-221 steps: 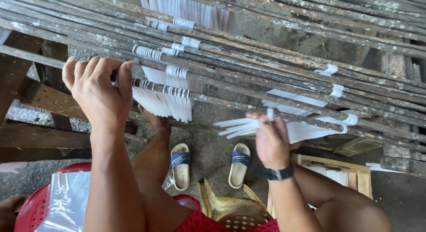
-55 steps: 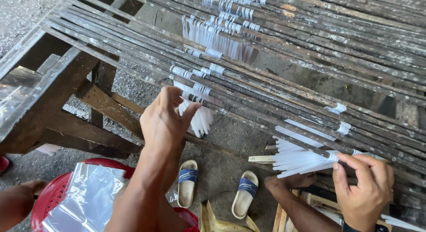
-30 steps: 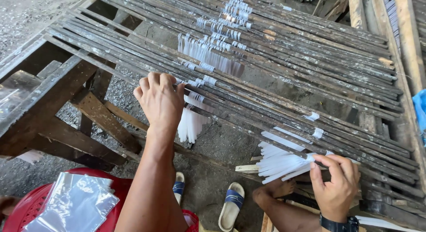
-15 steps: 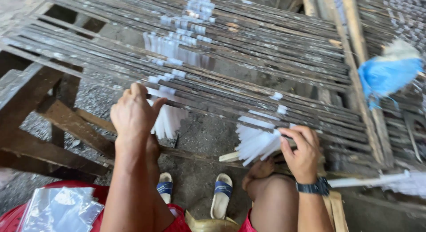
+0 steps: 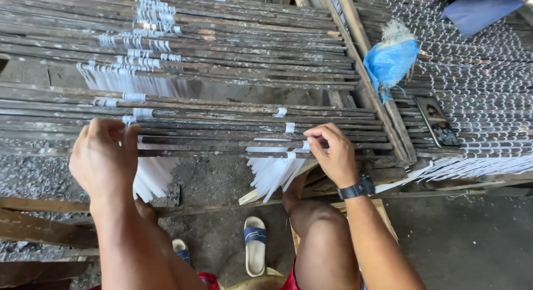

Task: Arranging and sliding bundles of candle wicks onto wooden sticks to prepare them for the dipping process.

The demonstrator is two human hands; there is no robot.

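A rough grey concrete floor [image 5: 472, 240] fills the lower frame from four to six o'clock, turning to loose gravel [image 5: 33, 179] toward nine o'clock. Weathered wooden beams [image 5: 39, 229] cross the ground at eight o'clock. At one o'clock a blue plastic bag [image 5: 391, 57] rests on a slanting wooden rail [image 5: 361, 62], with flat daylight over everything.

2 bundles of thin white strips hang through the dark slatted rack [image 5: 222, 129]: one fanned bundle [image 5: 275, 173] just below the right grip [image 5: 313, 141], the other bundle [image 5: 152, 176] under the left grip [image 5: 119, 135].
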